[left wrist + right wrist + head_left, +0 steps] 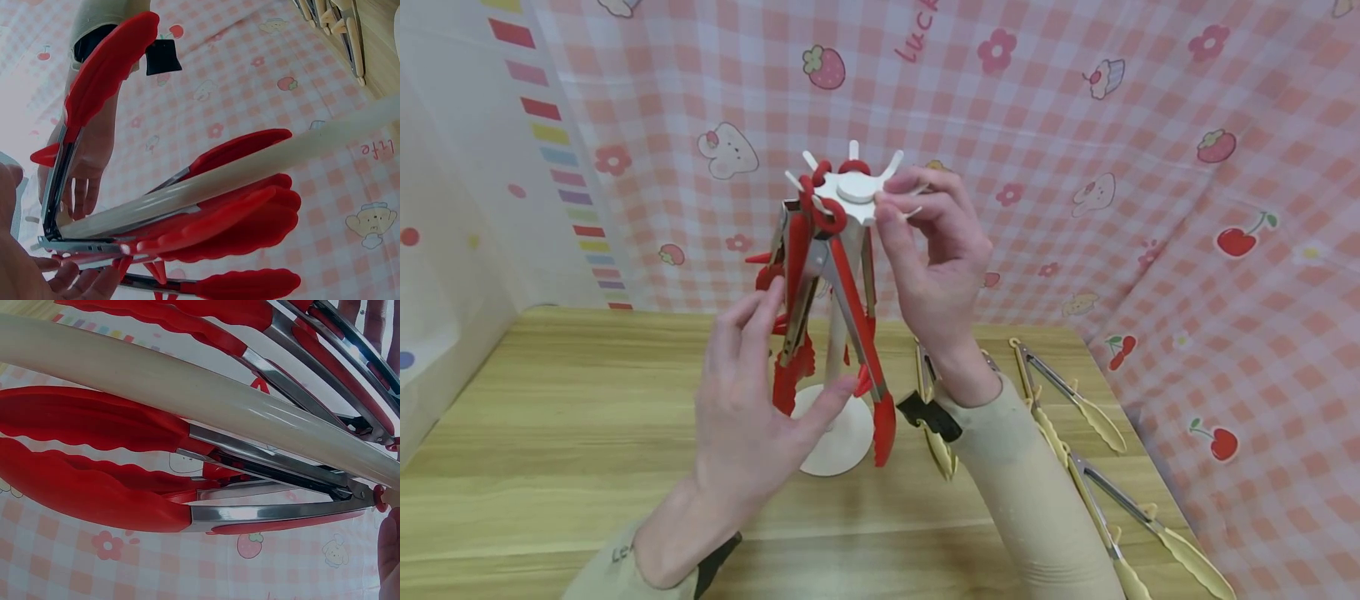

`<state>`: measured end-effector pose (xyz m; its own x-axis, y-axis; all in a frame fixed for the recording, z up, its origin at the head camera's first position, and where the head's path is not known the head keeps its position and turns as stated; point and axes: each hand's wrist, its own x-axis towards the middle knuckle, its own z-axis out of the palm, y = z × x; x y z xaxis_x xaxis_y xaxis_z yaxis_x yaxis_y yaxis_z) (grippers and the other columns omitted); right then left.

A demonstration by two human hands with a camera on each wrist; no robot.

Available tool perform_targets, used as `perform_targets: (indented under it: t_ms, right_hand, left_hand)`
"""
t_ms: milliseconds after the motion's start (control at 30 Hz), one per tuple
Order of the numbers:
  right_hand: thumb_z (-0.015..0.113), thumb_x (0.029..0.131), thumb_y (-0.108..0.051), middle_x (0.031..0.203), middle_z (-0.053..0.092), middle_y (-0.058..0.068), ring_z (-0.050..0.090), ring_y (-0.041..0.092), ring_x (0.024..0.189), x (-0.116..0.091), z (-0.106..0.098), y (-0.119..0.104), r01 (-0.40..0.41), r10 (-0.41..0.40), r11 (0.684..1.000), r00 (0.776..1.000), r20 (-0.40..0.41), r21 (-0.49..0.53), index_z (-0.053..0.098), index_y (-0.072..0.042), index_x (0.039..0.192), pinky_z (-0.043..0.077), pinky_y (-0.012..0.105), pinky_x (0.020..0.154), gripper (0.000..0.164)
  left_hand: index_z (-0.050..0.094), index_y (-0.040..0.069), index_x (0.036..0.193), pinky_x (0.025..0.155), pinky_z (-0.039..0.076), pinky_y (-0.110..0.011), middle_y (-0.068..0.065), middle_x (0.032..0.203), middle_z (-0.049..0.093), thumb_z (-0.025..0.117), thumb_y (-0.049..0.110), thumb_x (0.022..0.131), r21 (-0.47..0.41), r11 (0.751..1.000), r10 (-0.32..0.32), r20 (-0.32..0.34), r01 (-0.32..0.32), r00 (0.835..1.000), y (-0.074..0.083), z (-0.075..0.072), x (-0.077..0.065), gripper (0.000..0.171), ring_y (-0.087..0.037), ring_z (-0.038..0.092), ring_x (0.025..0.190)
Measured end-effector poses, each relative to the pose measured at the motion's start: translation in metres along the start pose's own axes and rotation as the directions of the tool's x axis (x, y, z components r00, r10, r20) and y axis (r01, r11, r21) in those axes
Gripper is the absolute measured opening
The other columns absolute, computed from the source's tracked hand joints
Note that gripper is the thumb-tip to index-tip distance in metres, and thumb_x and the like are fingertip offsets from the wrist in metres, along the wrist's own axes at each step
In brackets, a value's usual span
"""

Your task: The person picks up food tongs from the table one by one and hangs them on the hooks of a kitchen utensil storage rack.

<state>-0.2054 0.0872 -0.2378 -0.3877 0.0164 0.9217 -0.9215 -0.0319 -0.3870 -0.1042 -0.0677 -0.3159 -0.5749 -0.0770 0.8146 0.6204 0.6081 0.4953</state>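
Note:
A white stand (837, 429) with a round base, a pole and a ring of hooks holds several red-tipped tongs (853, 321) hung by their red loops. My right hand (936, 258) pinches the edge of the stand's top at the right side, thumb and fingers beside the hooks. My left hand (741, 408) is spread around the front tongs, its fingers straight, with a fingertip at the left tongs and the thumb near the right leg. In the left wrist view, the legs of one pair of tongs (112, 69) stand wide apart beside the pole (187, 190).
Several cream-tipped tongs (1101, 425) lie on the wooden table (587, 400) at the right, partly behind my right forearm. A pink checked cloth (1037, 125) hangs behind and to the right. A white wall (460, 208) stands at the left.

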Motion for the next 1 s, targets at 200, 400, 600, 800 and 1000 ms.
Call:
perform_targets:
  t_ms: [200, 400, 600, 800, 1000]
  right_hand:
    - [0.064, 0.096, 0.003, 0.109, 0.063, 0.028, 0.065, 0.011, 0.100, 0.000, -0.001, 0.000, -0.001, 0.001, 1.000, 1.000, 0.005, -0.017, 0.068, 0.016, 0.099, 0.061, 0.026, 0.089, 0.014]
    - [0.066, 0.098, -0.004, 0.109, 0.065, 0.018, 0.065, 0.011, 0.100, -0.001, -0.002, 0.001, 0.005, -0.004, 1.000, 1.000, 0.006, -0.016, 0.068, 0.016, 0.099, 0.062, 0.027, 0.090, 0.021]
    - [0.066, 0.099, -0.006, 0.109, 0.065, 0.022, 0.065, 0.011, 0.100, 0.000, -0.001, 0.000, 0.008, -0.008, 1.000, 1.000, 0.020, -0.018, 0.068, 0.016, 0.099, 0.062, 0.026, 0.090, 0.022]
    - [0.068, 0.100, -0.011, 0.109, 0.066, 0.021, 0.065, 0.010, 0.100, 0.001, -0.002, 0.000, 0.013, -0.013, 0.999, 1.000, 0.028, -0.035, 0.069, 0.016, 0.099, 0.061, 0.024, 0.089, 0.027]
    - [0.068, 0.098, -0.007, 0.115, 0.065, 0.034, 0.067, 0.013, 0.106, 0.001, -0.003, -0.003, 0.015, -0.014, 0.998, 1.000, 0.022, -0.055, 0.071, 0.015, 0.100, 0.061, 0.025, 0.090, 0.023]
  left_hand:
    - [0.048, 0.001, 0.153, 0.090, 0.051, -0.046, -0.024, 0.136, 0.058, 0.055, 0.068, 0.098, 0.005, 0.999, 0.031, -0.014, -0.031, 0.999, -0.003, -0.005, 0.003, 0.087, -0.035, 0.056, 0.121]
    - [0.050, 0.002, 0.152, 0.093, 0.052, -0.038, -0.023, 0.136, 0.059, 0.054, 0.067, 0.099, -0.002, 0.998, 0.058, -0.017, -0.058, 0.998, -0.004, -0.010, 0.006, 0.084, -0.035, 0.058, 0.122]
    - [0.053, 0.000, 0.148, 0.089, 0.048, -0.026, -0.025, 0.134, 0.059, 0.058, 0.063, 0.099, -0.045, 0.995, 0.083, -0.042, -0.085, 0.996, -0.009, -0.016, 0.012, 0.080, -0.035, 0.060, 0.118]
    - [0.054, -0.002, 0.145, 0.091, 0.048, -0.021, -0.024, 0.132, 0.059, 0.058, 0.063, 0.099, -0.109, 0.991, 0.078, -0.032, -0.081, 0.996, -0.014, -0.021, 0.018, 0.080, -0.033, 0.060, 0.117]
    - [0.053, 0.002, 0.149, 0.096, 0.048, -0.018, -0.021, 0.139, 0.059, 0.057, 0.067, 0.098, -0.149, 0.988, 0.044, 0.025, -0.040, 0.999, -0.019, -0.025, 0.026, 0.082, -0.031, 0.058, 0.127]
